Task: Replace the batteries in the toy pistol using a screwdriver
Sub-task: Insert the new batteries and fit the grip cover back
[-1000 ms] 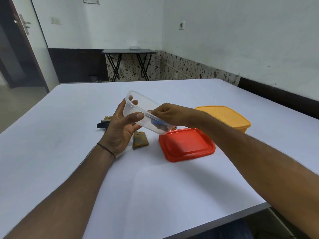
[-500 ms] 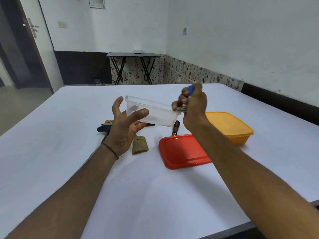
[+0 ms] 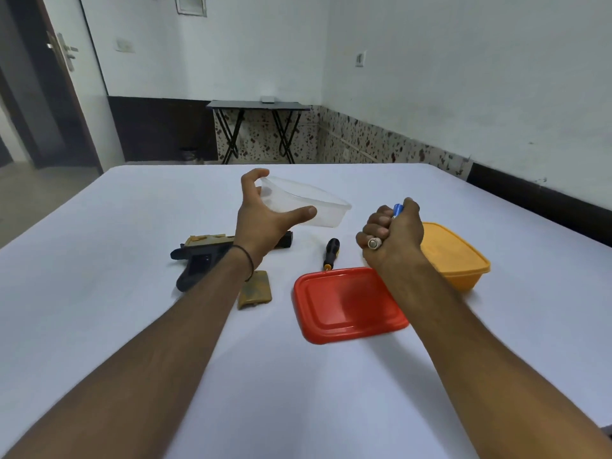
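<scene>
Gripping tight, the right hand (image 3: 394, 236) makes a fist round the batteries (image 3: 397, 211): a blue end pokes out at the top, a metal cap shows at the bottom, and how many are in there I cannot tell. That fist hangs above the white table (image 3: 99, 326), towards its right edge, just in front of the orange tub (image 3: 453, 256), which sits with its lid on. Over to the left hand (image 3: 265, 223): fingers curled over the far rim of the clear tub (image 3: 318, 207), thumb stretched along its near wall, so it has hold of the tub's left end. Whether the tub's base touches the table is hard to say. And the toy pistol (image 3: 198, 260)? Lying on its side near the middle of the table, a little towards the left edge, partly hidden behind the left wrist, no fingers on it. A camouflage cover (image 3: 255, 290) lies loose just on its near side. The screwdriver (image 3: 331, 253), black handle with yellow, lies between the two hands, tip towards the near edge and just reaching the red lid (image 3: 347, 303), which lies flat, partly under the right forearm
</scene>
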